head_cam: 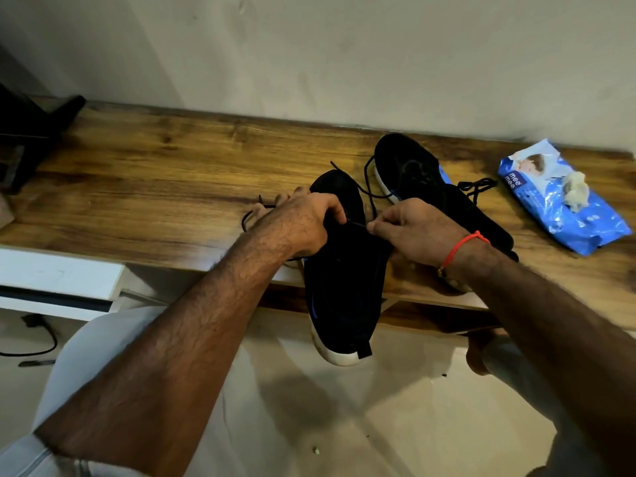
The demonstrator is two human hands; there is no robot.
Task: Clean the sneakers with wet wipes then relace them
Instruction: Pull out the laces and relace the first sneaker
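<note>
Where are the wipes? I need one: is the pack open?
Open, it seems: a crumpled wipe sticks up from the top of the blue pack at the table's right end.

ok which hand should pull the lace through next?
Right hand, probably: it already pinches the lace over the near sneaker. Left hand grips that sneaker, steadying it.

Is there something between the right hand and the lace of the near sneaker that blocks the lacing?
Nothing visible blocks it. The right hand already pinches the lace over the near sneaker, and the left hand grips the shoe's upper beside it. The second sneaker lies apart, further back on the wooden table.
</note>
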